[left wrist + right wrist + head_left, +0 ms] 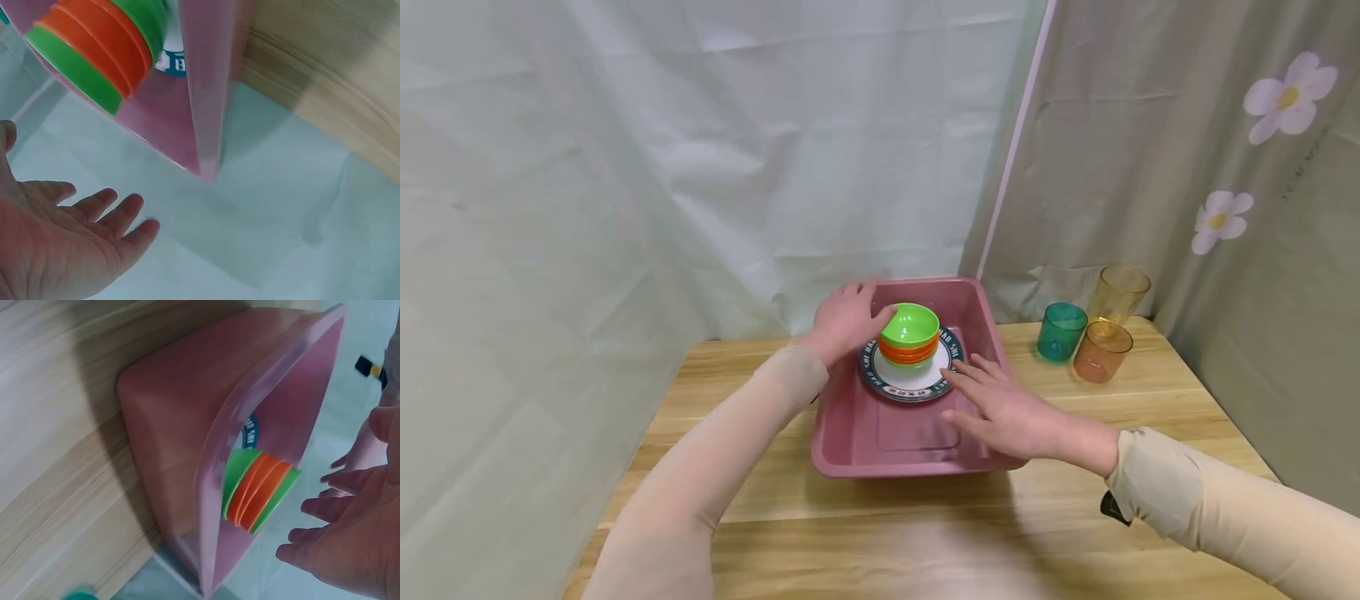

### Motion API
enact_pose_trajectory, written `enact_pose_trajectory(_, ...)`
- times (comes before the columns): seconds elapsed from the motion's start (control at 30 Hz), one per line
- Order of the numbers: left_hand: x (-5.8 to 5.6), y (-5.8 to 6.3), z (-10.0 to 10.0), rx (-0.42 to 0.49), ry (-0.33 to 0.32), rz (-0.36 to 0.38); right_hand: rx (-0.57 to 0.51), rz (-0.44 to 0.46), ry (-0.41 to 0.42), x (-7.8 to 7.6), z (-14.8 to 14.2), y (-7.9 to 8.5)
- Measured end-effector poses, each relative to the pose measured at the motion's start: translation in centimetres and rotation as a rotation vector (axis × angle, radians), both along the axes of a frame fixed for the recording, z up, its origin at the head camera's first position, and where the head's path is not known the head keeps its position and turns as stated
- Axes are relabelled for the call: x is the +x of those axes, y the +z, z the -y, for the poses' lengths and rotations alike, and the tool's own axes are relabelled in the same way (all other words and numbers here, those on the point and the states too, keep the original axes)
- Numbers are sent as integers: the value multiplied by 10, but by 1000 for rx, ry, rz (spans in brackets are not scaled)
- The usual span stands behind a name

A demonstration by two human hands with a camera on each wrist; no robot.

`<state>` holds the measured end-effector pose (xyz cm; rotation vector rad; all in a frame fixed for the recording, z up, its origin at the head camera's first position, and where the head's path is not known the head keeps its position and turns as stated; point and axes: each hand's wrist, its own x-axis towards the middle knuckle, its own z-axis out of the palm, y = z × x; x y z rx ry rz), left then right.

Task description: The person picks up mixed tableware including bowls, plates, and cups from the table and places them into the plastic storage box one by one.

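Observation:
A pink plastic basin (917, 462) stands on the wooden table. Inside it lies a white plate with a dark lettered rim (874, 379). On the plate sits a stack of green and orange bowls (910, 329), a green one on top. My left hand (844, 318) hovers over the basin's left side with fingers spread, its thumb close by the stack in the head view. Over the basin's right side my right hand (1000, 408) is stretched out, palm down. Both wrist views show the left palm (62, 250) and right palm (356, 544) holding nothing.
Three tinted cups stand right of the basin: a teal cup (1062, 333), an orange cup (1102, 353) and a taller yellow cup (1120, 293). Pale curtains (790, 167) hang behind the table's back edge and along both sides. Wooden tabletop (865, 542) extends in front of the basin.

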<state>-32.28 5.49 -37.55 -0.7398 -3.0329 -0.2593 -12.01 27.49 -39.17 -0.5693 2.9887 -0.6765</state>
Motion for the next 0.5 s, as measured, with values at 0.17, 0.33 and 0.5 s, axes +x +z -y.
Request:
enact_pose_trajectory(0.17,24,-1,16,-59,-84,-51,43,-58,-16,-5,-9,-4)
enact_pose_trajectory(0.33,50,-4,33,-77,-118,-51,83,-79,-55,-8,-19,-7)
enact_pose_trajectory(0.5,74,-7,49,-62,-140,-60,137,-99,-87,-11,-25,-10)
